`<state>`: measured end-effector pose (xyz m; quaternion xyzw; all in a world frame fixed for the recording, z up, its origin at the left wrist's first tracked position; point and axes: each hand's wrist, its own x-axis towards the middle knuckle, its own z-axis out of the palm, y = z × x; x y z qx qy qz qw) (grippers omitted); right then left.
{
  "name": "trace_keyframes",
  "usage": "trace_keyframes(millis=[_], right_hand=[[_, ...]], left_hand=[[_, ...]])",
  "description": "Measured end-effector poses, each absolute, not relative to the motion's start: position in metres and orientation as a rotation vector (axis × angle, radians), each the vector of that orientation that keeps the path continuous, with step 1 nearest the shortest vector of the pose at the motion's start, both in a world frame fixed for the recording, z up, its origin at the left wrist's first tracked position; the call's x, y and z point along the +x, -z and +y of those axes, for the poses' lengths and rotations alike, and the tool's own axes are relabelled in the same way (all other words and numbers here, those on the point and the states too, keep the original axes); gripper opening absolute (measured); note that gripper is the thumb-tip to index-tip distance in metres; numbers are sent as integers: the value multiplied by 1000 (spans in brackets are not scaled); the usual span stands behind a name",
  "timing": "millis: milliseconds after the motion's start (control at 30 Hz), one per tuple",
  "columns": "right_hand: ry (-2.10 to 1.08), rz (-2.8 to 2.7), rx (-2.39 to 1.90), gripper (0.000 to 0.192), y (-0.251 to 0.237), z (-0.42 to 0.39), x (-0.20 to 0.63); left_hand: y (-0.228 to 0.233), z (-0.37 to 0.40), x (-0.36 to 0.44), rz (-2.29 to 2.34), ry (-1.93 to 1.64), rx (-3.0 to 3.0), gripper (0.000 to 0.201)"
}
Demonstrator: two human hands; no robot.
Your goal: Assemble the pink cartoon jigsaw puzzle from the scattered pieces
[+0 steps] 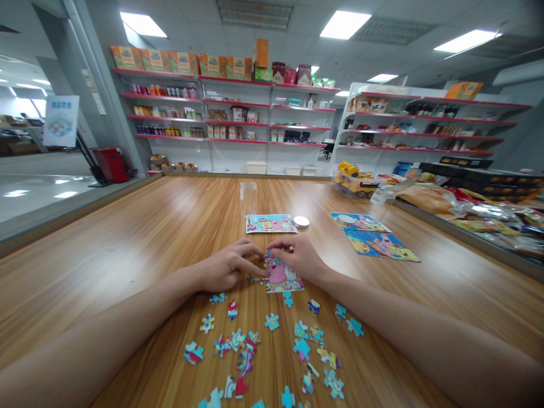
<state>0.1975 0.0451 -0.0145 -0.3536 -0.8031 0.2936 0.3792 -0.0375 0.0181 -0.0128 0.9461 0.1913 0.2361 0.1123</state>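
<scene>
A partly assembled jigsaw puzzle (278,276) with a pink cartoon figure lies on the wooden table between my hands. My left hand (233,265) rests at its left side, fingers stretched and apart, the fingertips touching the puzzle's left edge. At the upper edge, the thumb and fingers of my right hand (300,258) come together over a small purple jigsaw piece (267,256), mostly hidden by the fingers. Loose pieces lie nearer to me, among them a light-blue piece (288,299), a red-and-white piece (232,309) and a dark-blue piece (313,307).
Beyond my hands are a picture card (272,224), a clear jar (249,199) and a white lid (301,222). Two finished-looking puzzles (385,245) lie to the right. A box of yellow toy vehicles (355,181) and packaged goods (488,209) stand farther right.
</scene>
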Motion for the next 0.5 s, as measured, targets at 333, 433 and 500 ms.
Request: trace_keyframes(millis=[333,433,500], right_hand=[[-662,-2036,-934,14,12,40,196],[-641,-2041,-883,15,11,37,195],[-641,-2052,-849,15,10,36,194]], left_hand=[[13,20,-37,561,-802,2716,62],[11,16,-31,701,-968,2569,38],[11,14,-24,862,-1083,2392,24]])
